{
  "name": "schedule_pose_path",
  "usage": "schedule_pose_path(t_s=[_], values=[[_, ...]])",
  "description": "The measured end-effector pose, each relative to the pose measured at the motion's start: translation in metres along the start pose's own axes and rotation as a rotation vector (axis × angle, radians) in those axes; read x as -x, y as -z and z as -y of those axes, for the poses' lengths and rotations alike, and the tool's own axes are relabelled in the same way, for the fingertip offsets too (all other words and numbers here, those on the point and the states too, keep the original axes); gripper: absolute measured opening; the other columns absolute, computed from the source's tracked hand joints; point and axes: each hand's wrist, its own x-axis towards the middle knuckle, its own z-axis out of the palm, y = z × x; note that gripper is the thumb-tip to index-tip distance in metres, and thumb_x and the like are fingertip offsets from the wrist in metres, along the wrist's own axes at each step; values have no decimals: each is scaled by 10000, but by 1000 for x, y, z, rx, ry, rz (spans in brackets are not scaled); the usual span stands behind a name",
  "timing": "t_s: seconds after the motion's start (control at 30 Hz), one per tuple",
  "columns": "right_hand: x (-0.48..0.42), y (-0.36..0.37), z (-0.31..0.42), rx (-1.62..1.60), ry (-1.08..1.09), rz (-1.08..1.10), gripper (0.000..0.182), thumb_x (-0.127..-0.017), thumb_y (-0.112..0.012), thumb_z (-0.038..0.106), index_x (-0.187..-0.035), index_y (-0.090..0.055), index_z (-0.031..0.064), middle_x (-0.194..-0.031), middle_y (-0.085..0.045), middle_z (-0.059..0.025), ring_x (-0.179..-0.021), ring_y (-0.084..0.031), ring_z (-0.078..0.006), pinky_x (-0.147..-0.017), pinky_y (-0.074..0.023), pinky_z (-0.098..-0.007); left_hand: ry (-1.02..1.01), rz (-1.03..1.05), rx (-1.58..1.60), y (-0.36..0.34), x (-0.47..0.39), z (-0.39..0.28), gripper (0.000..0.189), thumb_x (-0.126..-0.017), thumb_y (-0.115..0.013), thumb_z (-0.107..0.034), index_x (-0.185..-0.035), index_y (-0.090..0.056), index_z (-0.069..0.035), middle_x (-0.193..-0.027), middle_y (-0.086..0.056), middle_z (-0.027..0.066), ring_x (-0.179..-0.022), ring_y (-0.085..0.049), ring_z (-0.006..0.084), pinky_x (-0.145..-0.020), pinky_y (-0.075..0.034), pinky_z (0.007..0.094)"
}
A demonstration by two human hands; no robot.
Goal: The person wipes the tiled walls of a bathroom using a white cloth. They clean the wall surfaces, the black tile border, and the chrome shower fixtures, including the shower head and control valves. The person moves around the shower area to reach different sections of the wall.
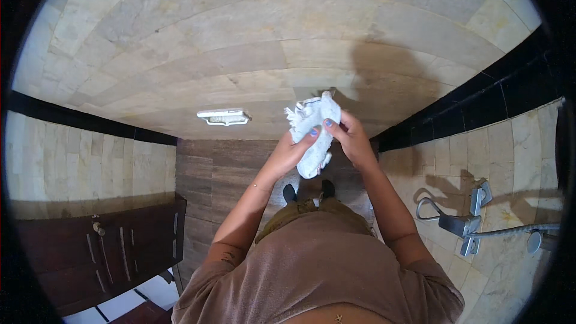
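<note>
A crumpled white cloth [317, 150] with a frayed edge is bunched between my two hands, in front of the tiled wall. My left hand [292, 150] grips its left side, with the thumb pressed on top. On the other side my right hand [351, 137] pinches the upper part, its thumb also lying on the cloth. The cloth hides most of the fingers. Part of a small metal fitting [332, 91] shows on the wall just behind the cloth's top.
A white soap dish [223, 117] juts from the wall ahead. To the right, a chrome shower mixer [459, 224] with a metal hose [517, 230] projects from the tiles. At left stands a dark wooden door [112, 247] with a knob. Wood-look tiles [216, 175] cover the floor.
</note>
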Motion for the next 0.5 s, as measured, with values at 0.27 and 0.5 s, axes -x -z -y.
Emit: schedule_pose_path(t_s=[0.27,0.5], values=[[3,-60,26,137,196,-139,270,-891,-574,87,-1148,-559,8,-996,-633,-103,-913,-591,-190,-827,-457,-304,5,-512,197,61,23,63,382,-906,-618,-247,-1210,-462,-76,-1132,-482,78,-937,-514,176,-785,-480,285],[50,-110,14,543,507,358,461,-808,-638,46,-1254,-525,30,-1224,-531,-149,-1046,-570,-284,-899,-455,-356,-317,-145,186,46,73,24,450,-950,-426,-378,-1320,-448,-122,-1190,-548,148,-1110,-533,295,-985,-444,458]])
